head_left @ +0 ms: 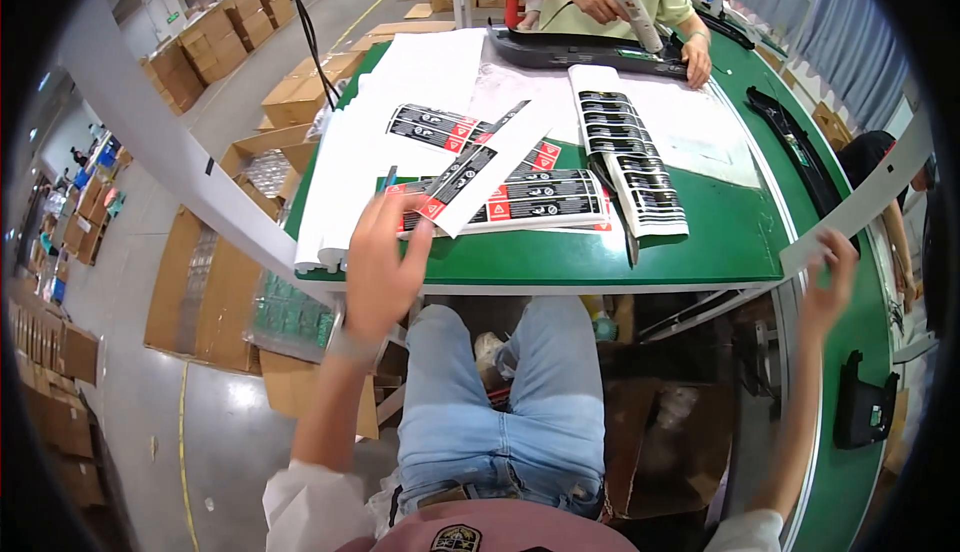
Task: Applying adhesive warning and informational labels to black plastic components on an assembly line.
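Note:
My left hand (383,267) is at the table's near left, thumb and fingers closed at the lower end of a black, white and red label strip (466,174). The strip slants up and right across other label sheets (545,198). A small blue tip (391,177) shows just beyond my fingers; its kind is hidden. My right hand (830,277) is raised beside the white post at the right, fingers loosely bent and apart, nothing seen in them. Scissors (628,222), partly covered, lie beside a folded stack of black-printed labels (630,152).
Across the green table (720,247), a person in a light green top holds a white tube (636,14) over a long black panel (590,52). White sheeting (350,162) covers the table's left side. More black parts (795,147) lie on the right line. Cardboard boxes (205,282) stand at left.

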### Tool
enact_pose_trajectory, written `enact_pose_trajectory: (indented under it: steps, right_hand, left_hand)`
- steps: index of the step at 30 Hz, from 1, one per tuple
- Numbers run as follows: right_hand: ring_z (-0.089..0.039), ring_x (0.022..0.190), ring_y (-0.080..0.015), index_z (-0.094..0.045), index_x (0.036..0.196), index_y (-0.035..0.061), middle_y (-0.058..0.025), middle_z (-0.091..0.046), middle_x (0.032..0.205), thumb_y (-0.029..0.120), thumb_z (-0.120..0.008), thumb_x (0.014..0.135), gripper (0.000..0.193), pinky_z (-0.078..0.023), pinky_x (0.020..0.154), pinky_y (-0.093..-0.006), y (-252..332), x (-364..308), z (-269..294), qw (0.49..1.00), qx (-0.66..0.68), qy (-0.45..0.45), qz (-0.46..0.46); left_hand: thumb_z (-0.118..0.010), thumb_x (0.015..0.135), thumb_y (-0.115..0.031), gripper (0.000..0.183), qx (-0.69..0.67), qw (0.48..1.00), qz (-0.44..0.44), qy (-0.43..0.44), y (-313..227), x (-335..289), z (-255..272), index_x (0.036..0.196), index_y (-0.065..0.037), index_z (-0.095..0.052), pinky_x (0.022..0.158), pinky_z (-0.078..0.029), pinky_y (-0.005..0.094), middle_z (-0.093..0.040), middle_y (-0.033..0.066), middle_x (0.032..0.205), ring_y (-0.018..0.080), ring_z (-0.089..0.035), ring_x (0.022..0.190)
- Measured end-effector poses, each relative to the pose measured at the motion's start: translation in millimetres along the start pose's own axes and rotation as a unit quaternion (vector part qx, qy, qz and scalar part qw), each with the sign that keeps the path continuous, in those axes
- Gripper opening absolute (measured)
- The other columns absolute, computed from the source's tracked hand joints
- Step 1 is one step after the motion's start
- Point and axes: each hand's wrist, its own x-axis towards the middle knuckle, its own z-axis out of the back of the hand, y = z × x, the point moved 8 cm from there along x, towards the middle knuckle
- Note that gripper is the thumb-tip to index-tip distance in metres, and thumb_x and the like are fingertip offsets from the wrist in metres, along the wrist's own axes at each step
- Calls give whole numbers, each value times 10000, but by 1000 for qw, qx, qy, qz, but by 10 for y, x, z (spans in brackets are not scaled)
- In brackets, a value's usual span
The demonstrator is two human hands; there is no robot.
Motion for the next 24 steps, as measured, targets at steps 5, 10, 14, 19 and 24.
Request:
enact_pose_trajectory:
  steps: [5,10,14,19,24]
  right_hand:
    - [-592,1041,-336,-616,1113,80,-129,-577,1122,-52,-668,743,396,-495,875,-406,2264,524,-1859,959,228,143,86]
    - [-590,960,-338,-640,1021,45,-142,-596,1006,-9,-680,718,311,-504,815,-425,2579,608,-2906,951,239,177,86]
    - [-584,909,-327,-630,914,32,-128,-582,907,-44,-640,673,254,-499,767,-409,2709,586,-3049,925,313,195,89]
    - [-584,870,-297,-607,930,27,-117,-560,895,-22,-684,709,239,-496,743,-381,2696,542,-3026,922,324,204,62]
    - [-587,873,-286,-615,946,29,-113,-558,903,-13,-704,715,251,-500,748,-375,2689,521,-3036,924,304,225,63]
  left_hand:
    - [-722,801,-400,547,62,971,131,188,1009,817,-645,1041,65,-563,809,-504,455,-656,275,978,409,-638,932]
    - [-833,623,-146,482,-229,916,242,224,1125,1026,-1194,1005,53,-617,692,-525,310,-683,130,891,197,-663,783]
    - [-716,781,-22,267,-449,796,338,226,1058,847,-1198,1042,33,-698,725,-533,246,-723,75,908,111,-674,790]
    - [-665,855,-51,196,-464,788,322,247,905,782,-1124,1040,7,-689,745,-525,229,-710,34,925,83,-663,813]
    - [-649,881,-76,181,-438,809,304,247,911,758,-1157,1041,3,-681,722,-523,227,-699,24,929,70,-653,807]
